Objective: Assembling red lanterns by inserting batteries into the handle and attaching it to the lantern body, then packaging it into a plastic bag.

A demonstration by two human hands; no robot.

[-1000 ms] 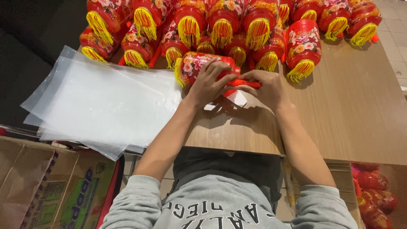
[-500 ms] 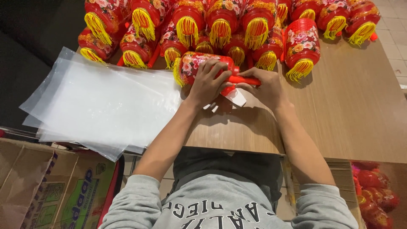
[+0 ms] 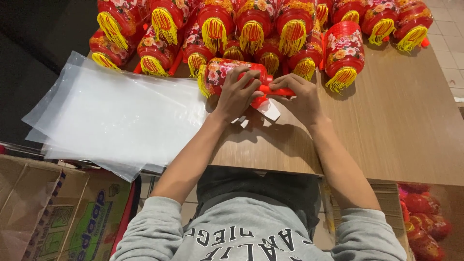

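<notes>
A red lantern (image 3: pixel 220 73) with floral print and a yellow tassel fringe lies on its side on the wooden table (image 3: pixel 406 125). My left hand (image 3: pixel 239 92) is closed over the lantern's body. My right hand (image 3: pixel 295 96) grips the orange-red handle stick (image 3: pixel 278 90) that juts from the lantern's end. A small white tag (image 3: pixel 268 110) pokes out below the two hands.
Several more red lanterns (image 3: pixel 270 29) with yellow fringes are piled along the table's far edge. A stack of clear plastic bags (image 3: pixel 116 116) lies at the left. Cardboard boxes (image 3: pixel 53 212) stand on the floor at lower left; bagged lanterns (image 3: pixel 425 217) at lower right.
Both hands and the lantern have shifted slightly toward the pile at the far edge. The grip on lantern and stick is unchanged.
</notes>
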